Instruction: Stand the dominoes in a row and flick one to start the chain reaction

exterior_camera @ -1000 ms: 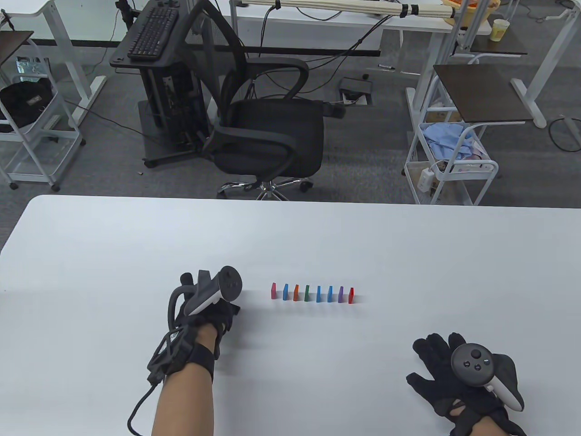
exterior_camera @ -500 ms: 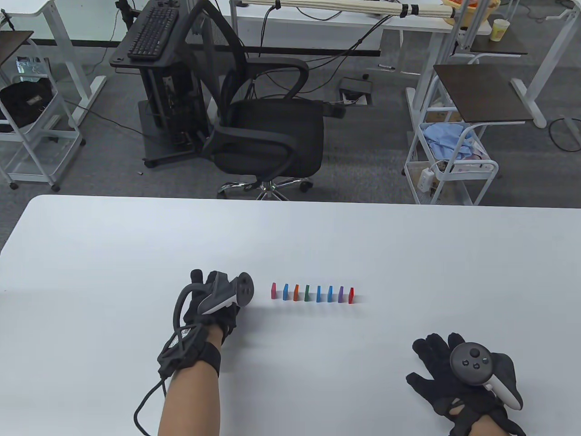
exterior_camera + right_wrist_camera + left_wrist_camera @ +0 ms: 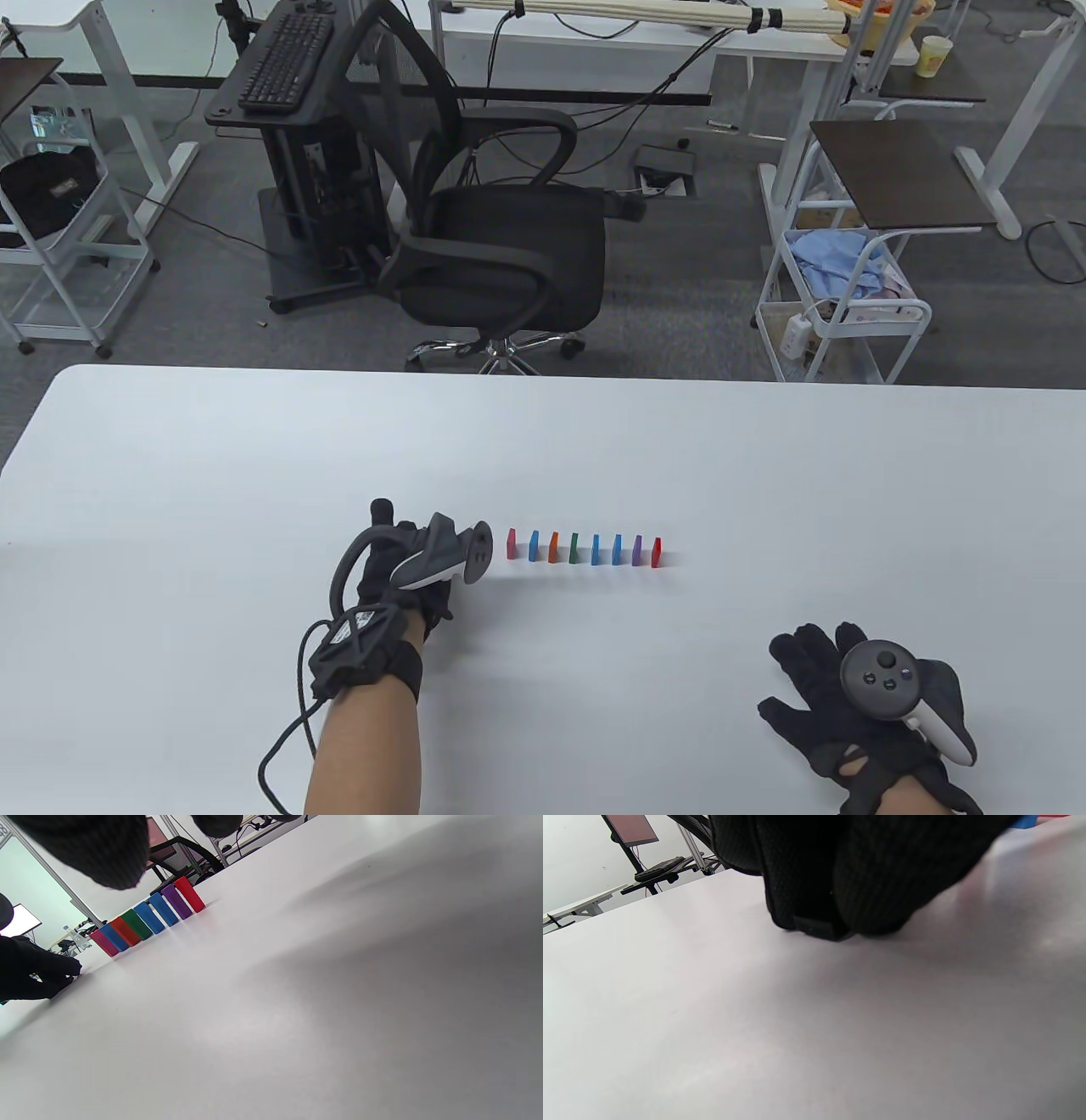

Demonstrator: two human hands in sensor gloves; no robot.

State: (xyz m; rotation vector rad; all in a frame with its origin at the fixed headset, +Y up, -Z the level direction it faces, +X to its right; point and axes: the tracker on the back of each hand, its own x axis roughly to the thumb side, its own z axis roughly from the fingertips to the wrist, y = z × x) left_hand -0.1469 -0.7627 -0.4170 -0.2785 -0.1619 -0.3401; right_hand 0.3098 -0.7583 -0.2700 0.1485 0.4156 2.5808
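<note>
White table (image 3: 212, 475); right wrist view alone shows left hand (image 3: 38, 974) fingers curled

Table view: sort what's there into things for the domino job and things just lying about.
For the job:
- row of eight standing dominoes
- left hand, beside the pink end domino
- right hand, flat on the table

Lying about:
- office chair
- keyboard
- paper cup
- wire cart

Left hand (image 3: 407, 569) curled, knuckles down; right hand (image 3: 857, 705) flat, fingers spread.
</note>
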